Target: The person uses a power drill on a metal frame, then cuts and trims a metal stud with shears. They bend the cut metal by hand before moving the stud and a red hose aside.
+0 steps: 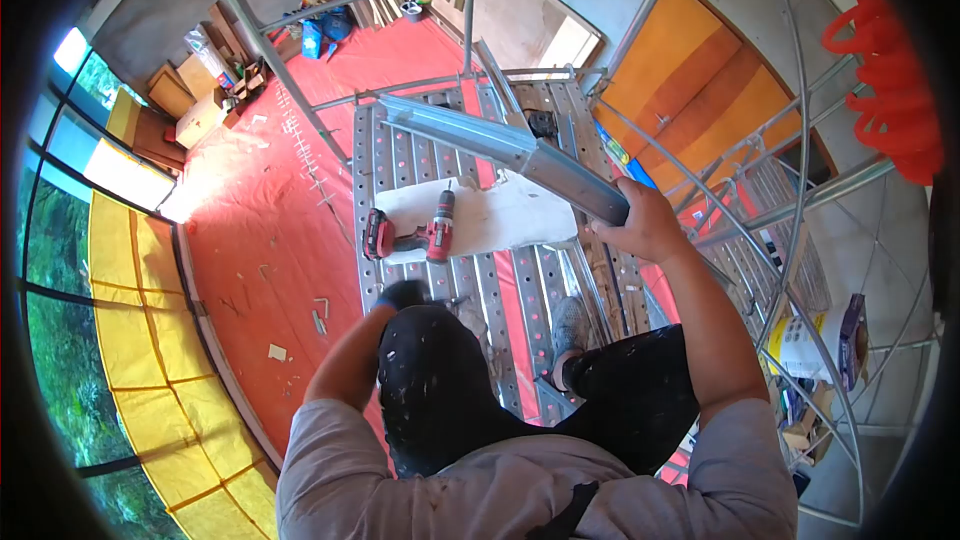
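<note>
Where the right hand (645,223) squeezes the near end of the long grey metal bar (480,135), the bar slants far and left over the grey metal walkway with holes (530,310). The left hand (404,293) hides by a dark knee (440,380), so its grip is unclear. Far left, brown cardboard boxes (200,118) look too small to see inside. Past the walkway's left edge lies red floor (270,240).

channel (470,135) is stretching leftward out of the right hand (645,225); drill (425,235) is lying on the board (515,220) just beyond the left hand (402,294).
</note>
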The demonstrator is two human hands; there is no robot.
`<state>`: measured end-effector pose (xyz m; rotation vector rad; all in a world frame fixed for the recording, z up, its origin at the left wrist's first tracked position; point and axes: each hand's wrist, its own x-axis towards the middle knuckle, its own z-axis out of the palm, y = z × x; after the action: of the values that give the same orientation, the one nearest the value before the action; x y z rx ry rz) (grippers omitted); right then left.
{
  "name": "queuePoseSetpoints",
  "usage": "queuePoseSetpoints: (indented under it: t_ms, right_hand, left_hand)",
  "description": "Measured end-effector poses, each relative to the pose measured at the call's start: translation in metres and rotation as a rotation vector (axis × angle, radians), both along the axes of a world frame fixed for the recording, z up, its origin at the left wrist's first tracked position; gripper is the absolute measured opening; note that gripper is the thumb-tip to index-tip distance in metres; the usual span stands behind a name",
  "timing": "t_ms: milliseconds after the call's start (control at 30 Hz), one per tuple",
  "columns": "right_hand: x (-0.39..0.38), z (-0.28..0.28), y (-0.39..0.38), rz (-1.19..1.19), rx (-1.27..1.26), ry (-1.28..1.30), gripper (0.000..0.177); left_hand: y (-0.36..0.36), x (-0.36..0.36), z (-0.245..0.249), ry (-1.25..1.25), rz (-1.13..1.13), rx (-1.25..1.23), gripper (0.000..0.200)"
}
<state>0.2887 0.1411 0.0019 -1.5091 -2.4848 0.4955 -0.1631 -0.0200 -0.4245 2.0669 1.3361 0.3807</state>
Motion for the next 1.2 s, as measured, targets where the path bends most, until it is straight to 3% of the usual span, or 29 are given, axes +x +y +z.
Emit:
queuePoseSetpoints:
  t_ms: [67,267,367,500,700,967,1200]
  right_hand:
    - [0.004,0.0,0.001,-0.035,-0.021,-0.011,0.061]
    - [0.002,-0.002,0.004,-0.178,-0.136,0.008,0.063]
    - [0.017,-0.02,0.013,-0.197,-0.084,0.034,0.064]
    - [0.017,-0.02,0.019,-0.194,-0.078,0.11,0.064]
    - [0.005,-0.005,0.018,-0.243,-0.288,0.205,0.055]
    - [0.01,-0.019,0.028,-0.072,-0.004,0.197,0.052]
    - [0.002,-0.014,0.026,-0.027,-0.047,0.204,0.052]
  left_hand:
    - [-0.039,0.013,-0.005,0.321,0.218,-0.18,0.034]
    - [-0.067,0.051,-0.014,0.524,0.404,-0.194,0.035]
    - [-0.062,0.058,-0.002,0.465,0.402,-0.203,0.035]
    - [-0.054,0.041,-0.045,0.234,0.396,-0.304,0.032]
    - [-0.066,0.04,0.027,-0.292,0.351,-0.643,0.037]
    - [-0.144,0.063,0.049,-0.237,0.614,-0.599,0.04]
    - [-0.153,0.062,0.064,-0.165,0.748,-0.52,0.041]
